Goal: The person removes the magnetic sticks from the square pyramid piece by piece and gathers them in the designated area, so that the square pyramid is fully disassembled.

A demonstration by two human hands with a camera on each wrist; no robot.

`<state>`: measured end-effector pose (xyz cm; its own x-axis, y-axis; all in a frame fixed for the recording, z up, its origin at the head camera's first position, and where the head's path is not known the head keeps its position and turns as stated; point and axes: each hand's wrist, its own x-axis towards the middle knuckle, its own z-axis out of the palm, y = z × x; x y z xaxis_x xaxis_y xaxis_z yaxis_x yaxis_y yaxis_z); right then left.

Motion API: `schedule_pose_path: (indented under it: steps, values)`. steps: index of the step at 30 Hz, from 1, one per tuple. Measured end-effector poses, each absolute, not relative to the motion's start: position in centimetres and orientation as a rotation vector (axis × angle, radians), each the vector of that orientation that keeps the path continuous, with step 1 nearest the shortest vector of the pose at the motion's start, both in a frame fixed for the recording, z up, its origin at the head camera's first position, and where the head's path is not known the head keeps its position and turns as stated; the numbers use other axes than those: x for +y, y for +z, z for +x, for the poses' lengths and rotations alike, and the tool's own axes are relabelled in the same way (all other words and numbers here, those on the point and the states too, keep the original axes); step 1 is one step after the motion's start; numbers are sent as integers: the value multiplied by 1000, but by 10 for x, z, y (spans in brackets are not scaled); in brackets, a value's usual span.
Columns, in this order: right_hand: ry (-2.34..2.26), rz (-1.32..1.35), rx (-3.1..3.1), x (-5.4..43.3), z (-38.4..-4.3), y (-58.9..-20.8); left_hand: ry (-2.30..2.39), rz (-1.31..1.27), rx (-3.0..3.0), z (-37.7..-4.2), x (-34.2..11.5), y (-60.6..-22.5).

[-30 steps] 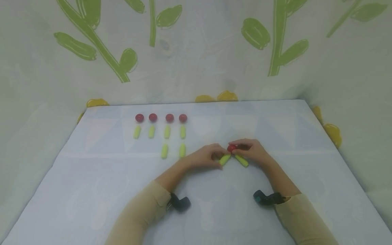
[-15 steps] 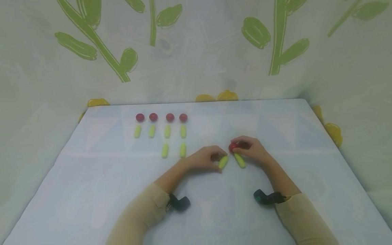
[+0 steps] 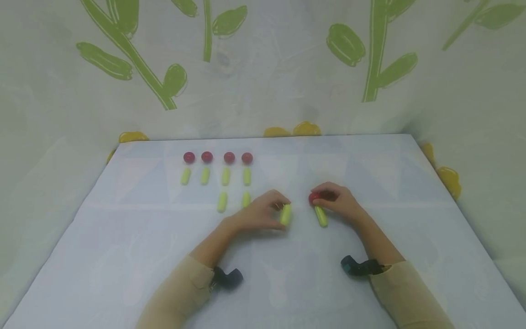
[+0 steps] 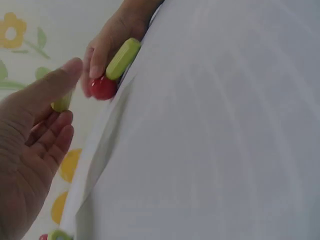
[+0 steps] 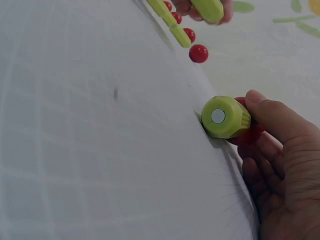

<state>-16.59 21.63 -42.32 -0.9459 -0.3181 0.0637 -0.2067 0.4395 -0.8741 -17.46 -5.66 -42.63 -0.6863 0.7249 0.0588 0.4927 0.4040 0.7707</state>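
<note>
My left hand (image 3: 260,211) pinches a yellow-green magnetic rod (image 3: 286,215) between thumb and fingertips, over the middle of the table. To its right, my right hand (image 3: 337,199) holds a red ball (image 4: 103,89) by thumb and fingers. A second yellow-green magnetic rod (image 3: 321,217) is joined to that ball and points toward the person. In the right wrist view this joined rod (image 5: 227,117) shows a pale round disc in its end and hides part of the ball. A gap separates the left hand's rod from the right hand's ball.
On the white table (image 3: 164,256), several red balls (image 3: 229,157) stand in a row at the back left. Several yellow-green rods (image 3: 226,176) lie below them. Two more rods lie nearer, one (image 3: 222,202) beside the other (image 3: 246,199), which my left hand partly covers.
My left hand has drawn its rod left, away from the red ball it was touching, and the rod has turned more upright in view. The right hand's joined rod has swung to point more toward the person.
</note>
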Motion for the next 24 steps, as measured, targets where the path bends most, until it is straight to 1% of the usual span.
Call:
schedule_pose_path:
  steps: [5, 9, 14, 17, 21, 24]
  values:
    - [-1580, -469, 2537, 218, -167, -424, 1244, 975, 2418, -175, -81, -420]
    - [-1569, -466, 2540, 215, -164, -417, 1295, 982, 2459, -177, -97, -416]
    - [-1562, -474, 2546, 216, -164, -419, 1341, 943, 2480, -177, -119, -411]
    - [-1582, -474, 2538, 219, -170, -431, 1360, 912, 2496, -177, -133, -410]
    - [-1594, -476, 2538, 225, -178, -448, 1387, 784, 2532, -173, -152, -409]
    - [-1585, -477, 2554, 226, -180, -453, 1380, 733, 2567, -171, -165, -408]
